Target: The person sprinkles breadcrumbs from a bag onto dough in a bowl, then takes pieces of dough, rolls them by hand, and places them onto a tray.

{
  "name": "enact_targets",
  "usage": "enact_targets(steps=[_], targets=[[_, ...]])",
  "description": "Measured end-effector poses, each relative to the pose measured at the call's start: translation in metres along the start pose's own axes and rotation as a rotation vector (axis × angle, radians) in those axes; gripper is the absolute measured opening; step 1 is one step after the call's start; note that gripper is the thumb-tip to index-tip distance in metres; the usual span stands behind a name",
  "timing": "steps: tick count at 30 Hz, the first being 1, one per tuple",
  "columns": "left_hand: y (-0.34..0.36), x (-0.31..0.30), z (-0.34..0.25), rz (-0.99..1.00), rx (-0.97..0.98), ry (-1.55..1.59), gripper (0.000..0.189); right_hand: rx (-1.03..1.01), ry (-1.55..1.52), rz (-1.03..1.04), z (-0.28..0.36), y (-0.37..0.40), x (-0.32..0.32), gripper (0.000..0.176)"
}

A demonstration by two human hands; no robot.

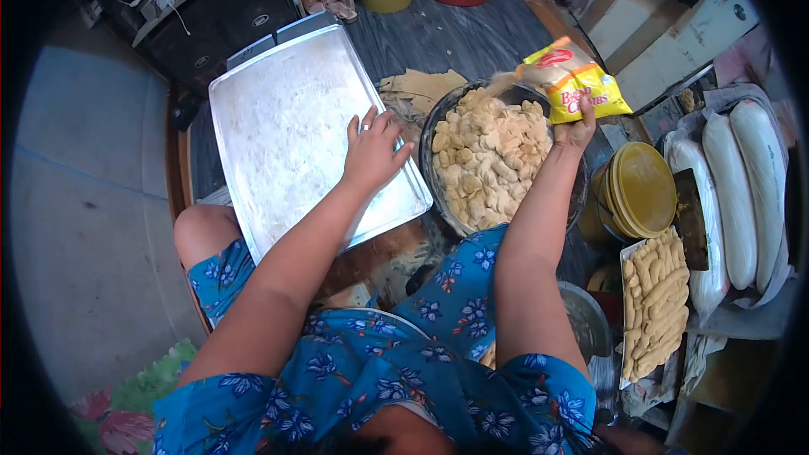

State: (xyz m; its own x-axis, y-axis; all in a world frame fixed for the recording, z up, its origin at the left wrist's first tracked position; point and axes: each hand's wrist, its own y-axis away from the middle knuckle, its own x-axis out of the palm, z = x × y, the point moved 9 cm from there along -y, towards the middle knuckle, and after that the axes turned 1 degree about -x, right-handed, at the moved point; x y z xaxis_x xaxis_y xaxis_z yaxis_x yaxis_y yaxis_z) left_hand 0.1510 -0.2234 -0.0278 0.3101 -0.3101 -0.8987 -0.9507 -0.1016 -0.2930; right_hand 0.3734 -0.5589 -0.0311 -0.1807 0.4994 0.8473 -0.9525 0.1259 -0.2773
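Head view, as I log it from my remote seat. Right hand (576, 128): fingers closed around the lower part of a yellow bread crumbs bag (586, 88), held tilted at the far right of a dark round basin (428, 147). The bag's mouth points left, and I read a stream of crumbs (504, 82) falling from it into the basin. The basin is heaped with pale dough pieces (484, 164); those near the top right look more orange.

Left hand (375, 147): fingers spread, palm down, holding nothing, resting on a large metal tray (282, 118) near its right edge. I note a ring on one finger. The tray lies left of the basin.

On the right I record a lidded yellow bucket (647, 190), a smaller tray (625, 286) bearing rows of finger-shaped pieces (657, 303), and long white plastic-wrapped packs (729, 194) beyond.
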Motion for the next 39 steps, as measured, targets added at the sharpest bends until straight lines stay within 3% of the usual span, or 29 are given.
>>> enact_targets(steps=[5,9,14,16,21,25,29,33,36,39], targets=[[0.0,0.0,0.001,0.011,-0.014,-0.003,0.04,0.093,0.022,0.034,-0.001,0.032,0.003,0.052],[0.001,0.004,0.004,-0.052,0.012,-0.024,0.039,0.113,0.109,-0.008,0.047,0.059,-0.019,0.053],[0.001,0.005,0.006,-0.062,0.016,-0.027,0.039,-0.177,0.047,-0.082,0.131,0.104,-0.031,0.048],[0.001,0.005,0.006,-0.061,0.017,-0.017,0.039,-0.314,0.013,-0.105,0.155,0.113,-0.038,0.054],[0.001,0.003,0.004,-0.046,0.015,-0.001,0.038,-0.34,0.057,-0.118,0.175,0.148,-0.033,0.066],[0.003,0.003,0.004,-0.038,0.012,-0.001,0.039,-0.429,0.084,-0.107,0.176,0.158,-0.026,0.066],[0.004,0.002,0.003,-0.044,0.017,-0.003,0.041,-0.569,-0.147,-0.196,0.18,0.137,-0.051,0.065],[0.002,0.005,0.004,-0.031,0.018,-0.003,0.041,-0.553,-0.452,-0.203,0.162,0.131,-0.075,0.064],[0.002,0.003,0.002,-0.031,0.013,-0.02,0.041,-0.566,-0.634,-0.346,0.142,0.138,-0.097,0.064],[0.002,0.006,0.001,-0.025,-0.001,-0.046,0.038,-0.549,-0.748,-0.311,0.122,0.144,-0.079,0.06]])
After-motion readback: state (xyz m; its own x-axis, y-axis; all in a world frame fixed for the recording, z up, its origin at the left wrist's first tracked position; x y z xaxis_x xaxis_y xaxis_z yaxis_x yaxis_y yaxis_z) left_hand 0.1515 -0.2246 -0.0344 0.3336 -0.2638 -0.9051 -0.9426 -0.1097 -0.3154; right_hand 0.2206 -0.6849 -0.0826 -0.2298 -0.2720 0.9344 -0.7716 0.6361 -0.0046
